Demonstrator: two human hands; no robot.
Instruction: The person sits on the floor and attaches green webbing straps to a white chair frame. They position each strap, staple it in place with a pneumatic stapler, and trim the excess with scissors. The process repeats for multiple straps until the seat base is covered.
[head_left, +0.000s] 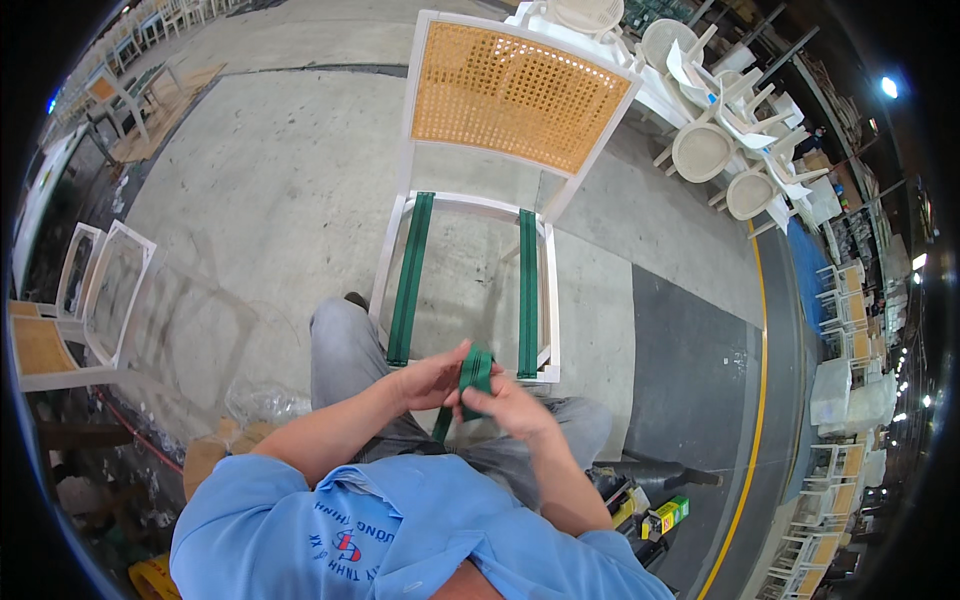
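A length of green webbing strap (476, 369) with dark stripes is between my two hands, just in front of a white chair frame (552, 300). My left hand (434, 380) closes on the strap from the left. From the right, my right hand (505, 405) grips it with the thumb on top. The strap's tail hangs down toward my lap. Two green straps are fixed front to back across the open seat, a left strap (410, 280) and a right strap (528, 295). The chair's woven cane backrest (518, 92) stands at the far side.
White chair frames (110, 290) stand at the left. Several beige chairs (705, 150) are piled at the far right. A yellow-green box (667, 515) and tools lie by my right knee. Clear plastic wrap (265, 400) is on the floor at left. A yellow line (757, 400) runs along the right.
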